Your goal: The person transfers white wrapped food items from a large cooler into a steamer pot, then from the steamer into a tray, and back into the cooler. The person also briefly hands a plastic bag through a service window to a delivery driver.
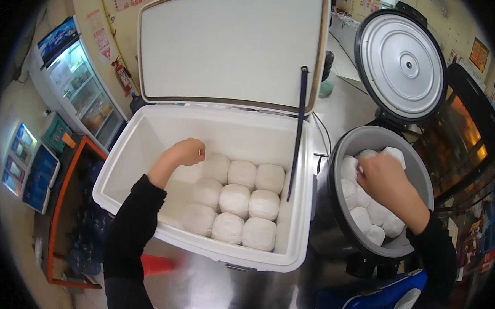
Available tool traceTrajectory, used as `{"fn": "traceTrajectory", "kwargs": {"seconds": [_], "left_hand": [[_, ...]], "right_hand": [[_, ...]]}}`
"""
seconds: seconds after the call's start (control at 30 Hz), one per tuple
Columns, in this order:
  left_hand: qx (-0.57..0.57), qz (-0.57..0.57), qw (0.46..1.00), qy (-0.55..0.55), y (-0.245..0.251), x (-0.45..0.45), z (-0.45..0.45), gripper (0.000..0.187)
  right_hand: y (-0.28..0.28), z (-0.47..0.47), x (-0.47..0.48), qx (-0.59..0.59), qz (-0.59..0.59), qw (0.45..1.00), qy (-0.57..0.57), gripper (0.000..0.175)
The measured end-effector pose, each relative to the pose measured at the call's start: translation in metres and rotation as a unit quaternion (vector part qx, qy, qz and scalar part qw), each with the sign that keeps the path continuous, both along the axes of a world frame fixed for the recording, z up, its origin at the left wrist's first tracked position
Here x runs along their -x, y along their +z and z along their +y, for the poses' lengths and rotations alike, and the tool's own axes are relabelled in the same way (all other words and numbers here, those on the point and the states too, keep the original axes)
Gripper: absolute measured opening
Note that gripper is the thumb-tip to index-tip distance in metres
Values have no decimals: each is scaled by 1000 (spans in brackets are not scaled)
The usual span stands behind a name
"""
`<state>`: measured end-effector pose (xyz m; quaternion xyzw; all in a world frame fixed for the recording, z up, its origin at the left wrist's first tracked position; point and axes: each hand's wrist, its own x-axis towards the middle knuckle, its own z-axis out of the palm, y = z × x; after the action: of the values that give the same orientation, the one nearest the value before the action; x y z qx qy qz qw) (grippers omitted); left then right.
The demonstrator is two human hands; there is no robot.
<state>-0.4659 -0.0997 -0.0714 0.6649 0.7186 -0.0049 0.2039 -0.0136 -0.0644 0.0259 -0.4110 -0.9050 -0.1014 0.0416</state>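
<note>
A white cooler box [119,157] stands before me with its lid [231,46] raised. Inside it, several white wrapped, rounded bundles [234,200] sit in rows towards the right side. My left hand [187,151] hovers over the inside of the cooler, fingers curled in, left of the back row; nothing shows in it. To the right, a black round food warmer [331,224] with a grey inner wall holds several more of these bundles [378,210]. My right hand [381,177] reaches into its opening among the bundles. Its fingertips are partly hidden, so a grip cannot be made out.
The warmer's round metal lid [394,65] stands up on its hinge. A dark lid stay [299,132] crosses the cooler's right side. Both containers rest on a steel table [225,294]. A blue container [373,305] with white bundles is at lower right; a red object [156,265] lies lower left.
</note>
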Motion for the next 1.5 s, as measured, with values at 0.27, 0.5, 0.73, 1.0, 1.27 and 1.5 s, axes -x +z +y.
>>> {"fn": "traceTrajectory", "kwargs": {"seconds": [0.27,0.5,0.73,1.0,1.27,1.5], "left_hand": [[187,-58,977,79,-68,3,10,98],[86,-194,946,247,-75,-13,9,97],[66,-240,939,238,-111,13,21,84],[-8,-243,936,256,-94,-1,6,90],[26,-240,925,293,-57,-28,6,84],[-35,-304,899,312,-23,-27,2,74]], "right_hand": [[-95,-14,240,150,-65,919,358,22],[-159,-12,288,271,-239,896,258,42],[-99,-17,247,279,-74,893,345,61],[94,14,-3,228,175,934,214,54],[-29,31,-132,560,-170,785,-202,73],[-108,5,-128,484,-181,849,-113,66]]}}
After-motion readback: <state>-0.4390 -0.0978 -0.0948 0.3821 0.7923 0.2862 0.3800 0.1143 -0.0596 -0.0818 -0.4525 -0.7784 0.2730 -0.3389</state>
